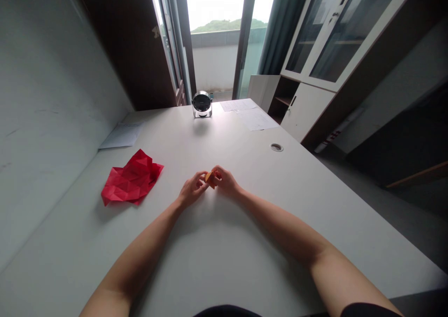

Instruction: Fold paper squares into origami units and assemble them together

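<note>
Between my two hands, over the middle of the white table (203,242), is a small piece of folded orange paper (210,179). My left hand (193,188) pinches its left side with thumb and fingers. From the right, my right hand (224,181) grips the other side, its fingertips partly covering the paper. The exact folds are too small to make out. A creased sheet of red paper (131,179) lies on the table to the left of my hands, touched by neither.
A round silver-and-black device (202,103) on a stand is at the table's far end. White papers (254,116) lie right of it, another sheet (121,135) by the left wall. A cable hole (276,147) is at right. Cabinets (311,107) stand beyond.
</note>
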Tool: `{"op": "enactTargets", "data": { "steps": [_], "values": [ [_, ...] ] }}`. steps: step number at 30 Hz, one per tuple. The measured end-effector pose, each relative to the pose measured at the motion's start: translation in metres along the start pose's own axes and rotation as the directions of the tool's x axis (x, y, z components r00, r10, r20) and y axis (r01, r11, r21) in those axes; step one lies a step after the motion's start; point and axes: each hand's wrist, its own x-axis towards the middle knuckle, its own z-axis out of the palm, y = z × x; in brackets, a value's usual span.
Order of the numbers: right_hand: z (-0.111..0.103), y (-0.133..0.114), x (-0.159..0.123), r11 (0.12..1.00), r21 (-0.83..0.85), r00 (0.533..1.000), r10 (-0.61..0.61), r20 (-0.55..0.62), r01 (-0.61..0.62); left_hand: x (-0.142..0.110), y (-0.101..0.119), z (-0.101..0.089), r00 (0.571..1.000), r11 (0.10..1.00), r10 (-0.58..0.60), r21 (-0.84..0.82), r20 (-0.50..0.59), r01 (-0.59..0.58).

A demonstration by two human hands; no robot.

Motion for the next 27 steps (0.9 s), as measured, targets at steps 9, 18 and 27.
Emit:
{"op": "enactTargets", "data": {
  "steps": [9,18,27],
  "values": [
    [-0.007,0.005,0.005,0.985,0.173,0.998,-0.006,0.068,-0.006,0.006,-0.017,0.001,0.994,0.955,-0.072,-0.293,-0.079,0.046],
    [-0.011,-0.004,0.005,0.955,0.295,0.994,0.009,0.108,-0.041,0.007,-0.018,-0.001,0.996,0.925,-0.026,-0.38,-0.084,-0.008],
    [-0.006,0.005,0.004,0.98,0.2,0.994,-0.041,0.105,0.019,0.004,-0.018,0.002,0.991,0.968,-0.005,-0.249,-0.13,-0.028]
  ]
}}
